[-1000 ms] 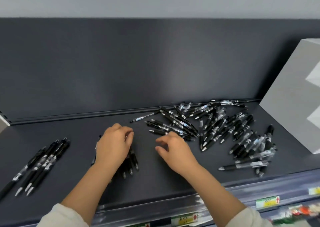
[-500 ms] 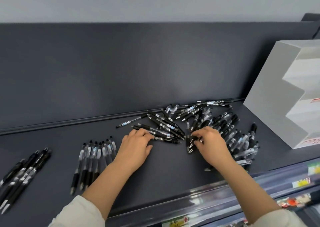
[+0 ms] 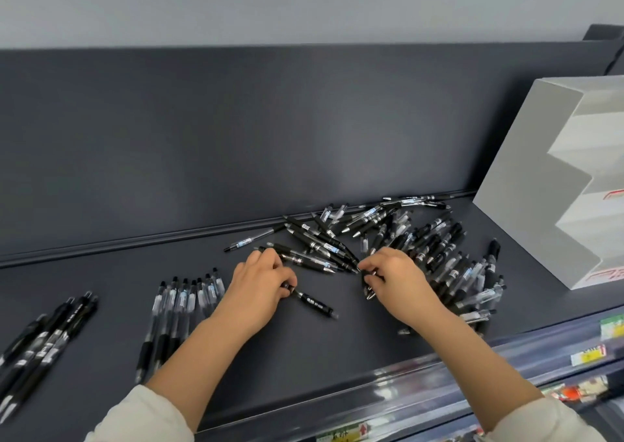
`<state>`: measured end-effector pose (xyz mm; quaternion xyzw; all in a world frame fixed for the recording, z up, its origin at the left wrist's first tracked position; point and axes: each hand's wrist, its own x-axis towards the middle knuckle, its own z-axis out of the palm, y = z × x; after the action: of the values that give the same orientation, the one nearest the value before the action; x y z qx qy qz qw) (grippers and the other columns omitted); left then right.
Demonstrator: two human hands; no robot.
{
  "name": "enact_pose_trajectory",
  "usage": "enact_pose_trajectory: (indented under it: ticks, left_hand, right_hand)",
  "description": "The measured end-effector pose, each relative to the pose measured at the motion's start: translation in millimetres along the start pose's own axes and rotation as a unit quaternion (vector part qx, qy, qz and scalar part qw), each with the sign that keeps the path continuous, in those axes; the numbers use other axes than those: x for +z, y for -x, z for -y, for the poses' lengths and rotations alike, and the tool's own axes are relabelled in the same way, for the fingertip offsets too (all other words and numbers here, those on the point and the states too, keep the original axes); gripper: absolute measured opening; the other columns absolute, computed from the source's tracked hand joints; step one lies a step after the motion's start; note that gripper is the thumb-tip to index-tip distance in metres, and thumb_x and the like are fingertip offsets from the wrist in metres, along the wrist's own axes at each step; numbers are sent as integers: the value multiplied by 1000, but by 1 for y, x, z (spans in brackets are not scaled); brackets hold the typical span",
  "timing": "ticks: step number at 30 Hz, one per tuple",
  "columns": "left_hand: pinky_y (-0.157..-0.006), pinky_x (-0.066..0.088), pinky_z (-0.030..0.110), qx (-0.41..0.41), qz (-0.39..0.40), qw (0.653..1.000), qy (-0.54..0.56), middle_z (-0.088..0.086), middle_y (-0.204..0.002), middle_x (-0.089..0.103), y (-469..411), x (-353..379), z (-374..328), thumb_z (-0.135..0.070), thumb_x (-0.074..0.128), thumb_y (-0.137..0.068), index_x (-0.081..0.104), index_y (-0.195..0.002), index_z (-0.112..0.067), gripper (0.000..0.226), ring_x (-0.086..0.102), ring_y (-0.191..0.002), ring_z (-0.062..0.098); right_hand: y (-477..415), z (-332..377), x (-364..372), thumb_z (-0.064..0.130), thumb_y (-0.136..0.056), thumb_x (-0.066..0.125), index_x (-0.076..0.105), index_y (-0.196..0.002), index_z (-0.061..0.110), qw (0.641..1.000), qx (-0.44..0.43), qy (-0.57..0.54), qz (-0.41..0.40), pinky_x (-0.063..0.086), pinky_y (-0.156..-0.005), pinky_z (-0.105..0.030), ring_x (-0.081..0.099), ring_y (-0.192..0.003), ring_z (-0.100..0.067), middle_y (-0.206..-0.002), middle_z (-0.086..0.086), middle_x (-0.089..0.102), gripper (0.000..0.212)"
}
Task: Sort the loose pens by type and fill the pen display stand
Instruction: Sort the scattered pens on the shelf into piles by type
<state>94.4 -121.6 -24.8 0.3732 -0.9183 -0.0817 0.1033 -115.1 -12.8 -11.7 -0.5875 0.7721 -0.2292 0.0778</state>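
A heap of loose black and clear pens point(image 3: 415, 242) lies on the dark shelf point(image 3: 304, 350), right of centre. My left hand point(image 3: 260, 289) is closed on one end of a black pen point(image 3: 314, 303) that lies on the shelf with white lettering up. My right hand point(image 3: 395, 279) pinches a pen at the heap's near left edge. A sorted row of clear-barrel pens point(image 3: 179, 313) lies left of my left hand. A second sorted group of black pens point(image 3: 44, 343) lies at the far left. The white stepped display stand point(image 3: 526, 185) sits at the right.
The shelf's dark back panel point(image 3: 236, 138) rises behind the pens. A clear price-tag rail point(image 3: 439, 387) with labels runs along the front edge. Lower shelves with goods show at the bottom right.
My left hand has drawn one black pen out of the heap toward me. My right hand stays at the heap's left edge, gripping a pen. The camera view has shifted slightly right.
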Motion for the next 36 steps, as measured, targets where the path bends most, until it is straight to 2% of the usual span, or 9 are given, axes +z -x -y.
enact_pose_trajectory:
  ticks: [4,7,10,16,20,24,29,32,36]
  left_hand:
    - [-81,29,25,13,7,1000,-17,-11,-101,39,14,-10,11,-23,57,-91,61,-109,-32,21,37,-102,12]
    - [-87,29,26,6,19,1000,-16,-15,-115,49,21,-13,17,-26,56,-91,59,-110,-31,20,38,-112,11]
    - [-91,28,27,1,19,1000,-22,-14,-115,54,25,-13,18,-28,53,-92,57,-111,-31,20,41,-113,10]
    - [-94,36,29,-13,-66,998,17,-9,-112,53,37,-17,24,-26,50,-94,58,-121,-30,28,46,-107,14]
    - [-87,37,20,-79,-146,980,108,-10,-98,52,51,-27,34,-21,55,-92,64,-114,-22,24,50,-100,13]
    - [-82,46,28,-170,-194,955,145,-6,-92,53,72,-39,53,-18,58,-90,66,-105,-20,18,55,-85,10]
    - [-78,44,30,-267,-190,939,109,4,-89,55,105,-48,82,-17,58,-90,67,-105,-12,19,55,-80,20]
    - [-72,41,28,-299,-198,929,89,6,-87,55,128,-51,92,-16,56,-91,68,-102,-8,18,56,-75,23]
    - [-68,41,30,-329,-216,918,55,6,-84,52,161,-59,111,-14,55,-91,67,-96,-5,16,54,-72,25]
  right_hand:
    - [-12,22,15,14,-90,57,64,-114,17,999,-42,9,22,42,-90,-31,48,-108,-21,-110,-1,58,25]
    - [-21,35,24,19,-92,55,61,-118,18,996,-66,45,41,42,-92,-32,47,-110,-22,-115,-1,57,27]
    - [-29,43,31,22,-92,55,59,-122,18,993,-73,81,44,44,-91,-35,48,-109,-23,-117,-2,56,30]
    - [-36,48,40,26,-89,61,60,-113,12,996,-39,78,34,46,-87,-35,53,-106,-24,-110,-5,57,29]
    - [-38,47,43,27,-88,62,62,-102,7,997,-16,62,34,47,-80,-34,57,-99,-26,-106,-8,59,24]
    - [-37,51,41,26,-86,63,64,-94,10,999,2,15,43,48,-77,-31,59,-91,-25,-95,-5,61,17]
    - [-32,79,43,29,-85,61,62,-86,21,998,-21,-25,50,47,-73,-30,59,-82,-19,-75,7,58,8]
    - [-31,107,47,28,-86,58,64,-88,18,997,-61,-35,-8,47,-72,-32,60,-84,-21,-84,1,63,11]
    - [-23,153,50,25,-88,57,63,-88,16,989,-117,-75,-55,42,-68,-29,57,-80,-18,-82,6,55,11]
